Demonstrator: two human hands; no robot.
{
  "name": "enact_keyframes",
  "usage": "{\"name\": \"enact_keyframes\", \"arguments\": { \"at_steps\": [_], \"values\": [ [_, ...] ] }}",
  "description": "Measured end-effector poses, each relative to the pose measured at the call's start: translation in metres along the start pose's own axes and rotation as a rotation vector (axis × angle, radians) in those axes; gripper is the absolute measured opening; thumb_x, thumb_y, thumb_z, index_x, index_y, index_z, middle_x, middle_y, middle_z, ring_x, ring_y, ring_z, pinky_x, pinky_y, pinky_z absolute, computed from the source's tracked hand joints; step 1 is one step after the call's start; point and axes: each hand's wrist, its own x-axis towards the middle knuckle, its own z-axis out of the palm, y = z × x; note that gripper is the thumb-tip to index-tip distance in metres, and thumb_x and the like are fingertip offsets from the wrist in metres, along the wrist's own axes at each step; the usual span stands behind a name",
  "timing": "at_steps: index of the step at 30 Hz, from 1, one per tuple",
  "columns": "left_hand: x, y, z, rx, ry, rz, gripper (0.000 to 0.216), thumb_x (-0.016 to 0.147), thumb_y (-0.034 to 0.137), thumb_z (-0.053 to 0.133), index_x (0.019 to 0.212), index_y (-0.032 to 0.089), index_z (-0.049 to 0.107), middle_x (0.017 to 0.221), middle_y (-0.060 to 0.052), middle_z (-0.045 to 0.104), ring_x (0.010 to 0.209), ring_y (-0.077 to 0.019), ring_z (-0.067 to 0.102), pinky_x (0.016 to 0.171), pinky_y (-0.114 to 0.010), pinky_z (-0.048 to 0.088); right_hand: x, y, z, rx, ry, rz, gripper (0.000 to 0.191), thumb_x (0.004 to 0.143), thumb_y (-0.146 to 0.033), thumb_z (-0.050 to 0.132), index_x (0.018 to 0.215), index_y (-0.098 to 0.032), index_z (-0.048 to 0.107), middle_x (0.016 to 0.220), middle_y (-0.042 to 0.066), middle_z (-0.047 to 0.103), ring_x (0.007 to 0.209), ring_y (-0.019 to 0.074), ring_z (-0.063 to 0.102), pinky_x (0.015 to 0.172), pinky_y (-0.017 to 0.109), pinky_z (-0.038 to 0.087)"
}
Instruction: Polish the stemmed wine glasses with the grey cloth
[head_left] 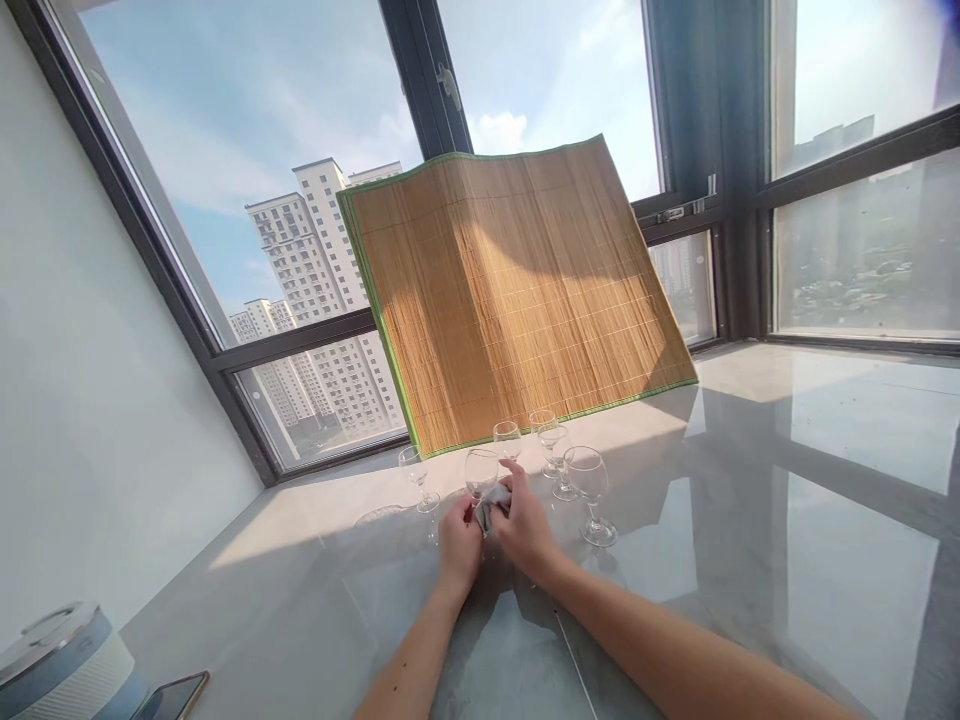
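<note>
My left hand point(460, 548) is closed around the lower part of a small stemmed wine glass point(481, 466), whose clear bowl stands up above my fingers. My right hand point(526, 528) grips a crumpled grey cloth point(493, 503) against that glass, its index finger stretched out past the bowl. The glass's stem and foot are hidden by my hands and the cloth. To the right of my hands another wine glass point(589, 482) stands upright. One more wine glass point(415, 470) is on the left, and several others stand just behind my right hand.
A folded bamboo mat point(517, 290) with green edging leans against the dark-framed windows. The glossy grey surface point(300, 600) reflects strong sunlight. At the lower left are a blue and white lidded container point(75, 665) and a phone point(174, 697). A white wall point(97, 350) borders the left.
</note>
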Motion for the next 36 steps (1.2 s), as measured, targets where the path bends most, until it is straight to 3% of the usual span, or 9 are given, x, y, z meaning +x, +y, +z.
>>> {"name": "enact_keyframes", "arguments": {
  "at_steps": [8, 12, 15, 18, 23, 28, 33, 36],
  "values": [
    [0.003, -0.015, -0.007, 0.175, 0.08, -0.106, 0.02, 0.075, 0.022, 0.052, 0.055, 0.021, 0.051, 0.057, 0.0, 0.054, 0.058, -0.0145, 0.044, 0.059, -0.028, 0.031, 0.007, -0.008, -0.006, -0.031, -0.002, -0.244, 0.07, 0.074, -0.002, 0.042, 0.14, -0.023, 0.029, 0.104, 0.006, 0.061, 0.09, 0.0186, 0.058, 0.084, 0.034, 0.047],
    [0.006, -0.018, -0.01, 0.164, 0.105, -0.061, 0.013, 0.074, 0.024, 0.057, 0.069, 0.02, 0.068, 0.082, -0.005, 0.066, 0.08, -0.021, 0.059, 0.077, -0.033, 0.043, 0.016, -0.009, -0.014, -0.085, 0.064, -0.242, 0.068, 0.075, -0.003, 0.041, 0.139, -0.023, 0.032, 0.105, 0.006, 0.062, 0.092, 0.019, 0.058, 0.085, 0.035, 0.046],
    [0.009, -0.022, -0.012, 0.131, 0.122, -0.106, 0.02, 0.071, 0.016, 0.054, 0.077, 0.017, 0.073, 0.093, -0.008, 0.068, 0.089, -0.0231, 0.061, 0.085, -0.036, 0.045, 0.021, -0.011, -0.018, -0.101, 0.124, -0.245, 0.062, 0.078, -0.004, 0.041, 0.136, -0.023, 0.036, 0.104, 0.006, 0.062, 0.093, 0.0194, 0.059, 0.084, 0.034, 0.046],
    [0.01, -0.028, -0.013, 0.125, 0.145, -0.135, 0.022, 0.065, 0.01, 0.051, 0.07, 0.018, 0.071, 0.089, -0.007, 0.069, 0.089, -0.0219, 0.062, 0.086, -0.034, 0.046, 0.022, -0.01, -0.019, -0.106, 0.137, -0.241, 0.061, 0.077, -0.003, 0.04, 0.134, -0.022, 0.038, 0.102, 0.006, 0.062, 0.091, 0.0186, 0.058, 0.083, 0.032, 0.045],
    [0.012, -0.034, -0.012, 0.087, 0.18, -0.188, 0.022, 0.069, 0.016, 0.054, 0.08, 0.019, 0.072, 0.091, -0.006, 0.072, 0.09, -0.0218, 0.065, 0.085, -0.034, 0.047, 0.022, -0.002, -0.019, -0.217, 0.143, -0.158, 0.061, 0.077, -0.003, 0.039, 0.135, -0.019, 0.036, 0.096, 0.005, 0.061, 0.082, 0.0184, 0.057, 0.072, 0.029, 0.043],
    [0.008, -0.029, -0.013, 0.132, 0.178, -0.173, 0.025, 0.067, 0.014, 0.054, 0.08, 0.02, 0.075, 0.092, -0.007, 0.072, 0.089, -0.023, 0.065, 0.08, -0.033, 0.048, 0.022, 0.001, -0.02, -0.378, 0.075, -0.092, 0.068, 0.073, -0.002, 0.041, 0.139, -0.019, 0.035, 0.092, 0.005, 0.061, 0.079, 0.0193, 0.056, 0.063, 0.026, 0.039],
    [0.005, -0.019, -0.013, 0.19, 0.114, -0.114, 0.026, 0.06, 0.008, 0.053, 0.068, 0.02, 0.074, 0.087, -0.005, 0.069, 0.083, -0.0208, 0.063, 0.077, -0.031, 0.047, 0.023, -0.007, -0.023, -0.368, 0.104, -0.16, 0.067, 0.076, -0.005, 0.041, 0.14, -0.021, 0.034, 0.11, 0.01, 0.059, 0.084, 0.0207, 0.057, 0.061, 0.026, 0.04],
    [0.005, -0.016, -0.012, 0.186, 0.089, -0.089, 0.028, 0.057, 0.006, 0.052, 0.067, 0.021, 0.074, 0.084, -0.004, 0.067, 0.081, -0.0196, 0.062, 0.078, -0.031, 0.046, 0.025, -0.008, -0.024, -0.314, 0.087, -0.186, 0.067, 0.075, -0.005, 0.042, 0.139, -0.02, 0.034, 0.104, 0.008, 0.06, 0.084, 0.0202, 0.057, 0.065, 0.028, 0.042]
  ]
}}
